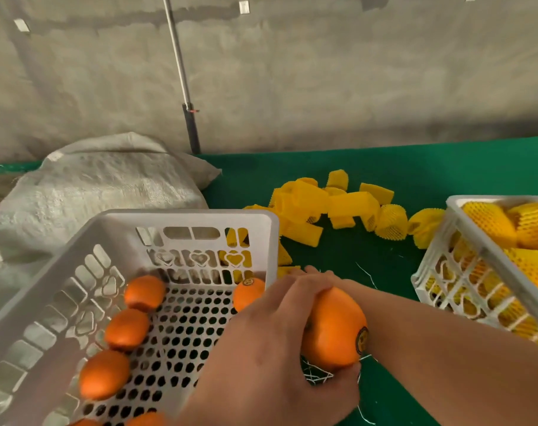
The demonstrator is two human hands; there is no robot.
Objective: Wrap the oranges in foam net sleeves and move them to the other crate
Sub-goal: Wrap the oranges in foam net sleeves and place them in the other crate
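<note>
My left hand (pixel 270 339) grips a bare orange (pixel 332 327) with a sticker, just right of the near white crate (pixel 181 216). Several bare oranges (pixel 127 329) lie on that crate's perforated floor. My right forearm crosses in from the right, and my right hand (pixel 318 273) is mostly hidden behind the left hand; only its knuckles show, close to a yellow foam sleeve (pixel 287 270) by the crate's corner. What it holds is hidden. A loose pile of yellow foam net sleeves (pixel 323 204) lies on the green cloth. The right-hand white crate (pixel 436 272) holds wrapped oranges (pixel 489 222).
A large white woven sack (pixel 92 192) lies behind and left of the near crate. A metal pole (pixel 184 87) leans against the grey wall. White net threads (pixel 316 375) lie on the green table cloth (pixel 384 395) under the held orange.
</note>
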